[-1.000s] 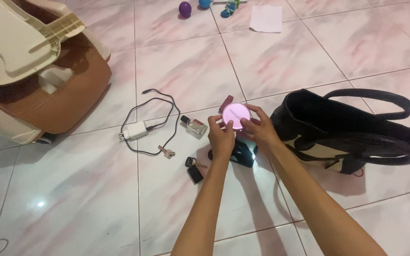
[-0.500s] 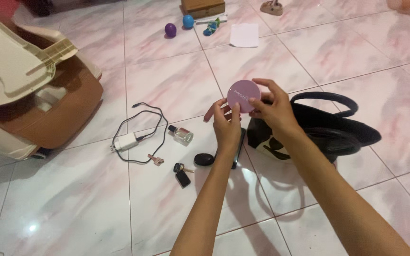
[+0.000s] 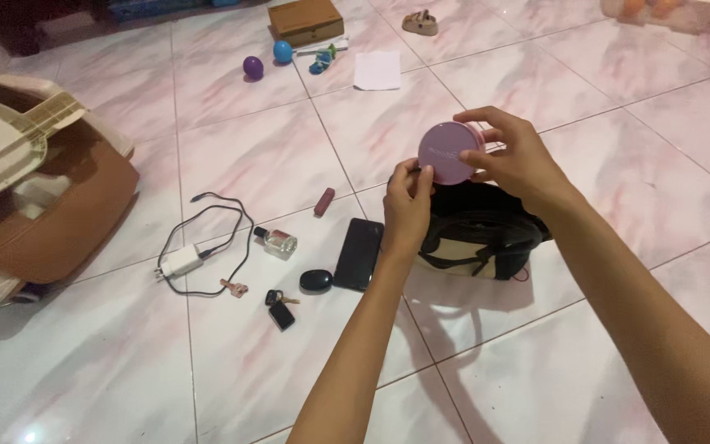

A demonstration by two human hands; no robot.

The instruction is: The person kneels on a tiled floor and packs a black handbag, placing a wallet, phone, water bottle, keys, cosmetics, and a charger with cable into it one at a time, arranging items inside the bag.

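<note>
The round case [image 3: 448, 152] was lilac pink, held above a black handbag [image 3: 478, 230] with a cream panel. Left of the handbag lay a black phone [image 3: 358, 253], a maroon tube [image 3: 324, 201] and a white charger [image 3: 181, 261] on a black cable. The floor tiles [image 3: 248, 156] were pale pink (veined like marble). Beyond the handbag sat a purple ball [image 3: 253, 67], a blue ball [image 3: 283, 52] and a brown box [image 3: 306, 20].

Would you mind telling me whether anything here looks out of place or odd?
Small belongings lie scattered on the tiled floor: a phone, charger cable, keys and perfume bottle beside the dark bag. Nothing looks broken or spilled.
</note>
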